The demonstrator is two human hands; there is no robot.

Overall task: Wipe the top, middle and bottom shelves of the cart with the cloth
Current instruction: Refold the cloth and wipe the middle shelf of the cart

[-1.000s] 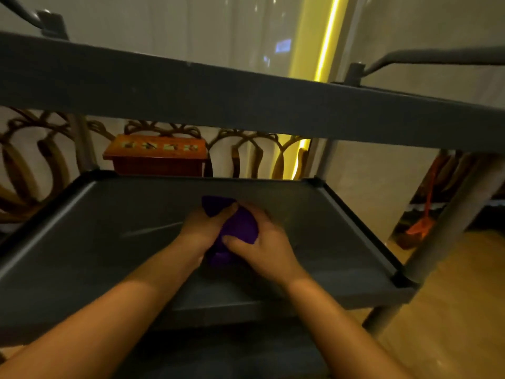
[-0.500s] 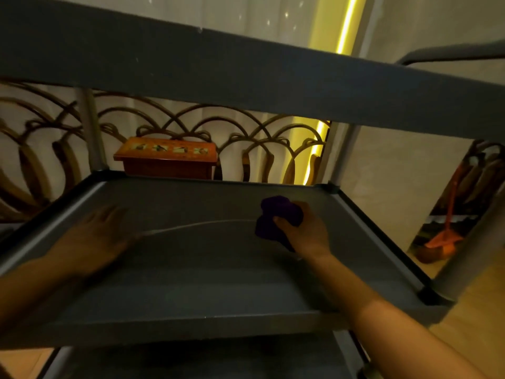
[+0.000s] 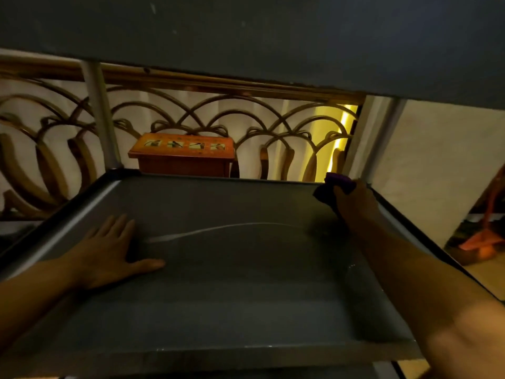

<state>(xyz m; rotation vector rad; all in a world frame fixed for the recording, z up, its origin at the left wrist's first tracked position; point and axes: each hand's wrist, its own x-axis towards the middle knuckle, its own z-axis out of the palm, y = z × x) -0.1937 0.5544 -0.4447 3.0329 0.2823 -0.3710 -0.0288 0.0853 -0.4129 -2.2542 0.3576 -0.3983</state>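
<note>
The right hand (image 3: 355, 203) grips the bunched purple cloth (image 3: 334, 186) in the far right corner of the grey tray-like middle shelf (image 3: 232, 283), whose unwiped length lies leftward toward the flat, splayed left hand (image 3: 109, 250).

The room was dim, with a warm amber cast. A yellow light strip (image 3: 340, 140) glowed behind the scrolled railing (image 3: 191, 116) at the back right. The shelf overhead (image 3: 246, 31) lay in shadow. The nearest forearm (image 3: 464, 332) blurred softly, and straight edges bowed near the frame's borders.
</note>
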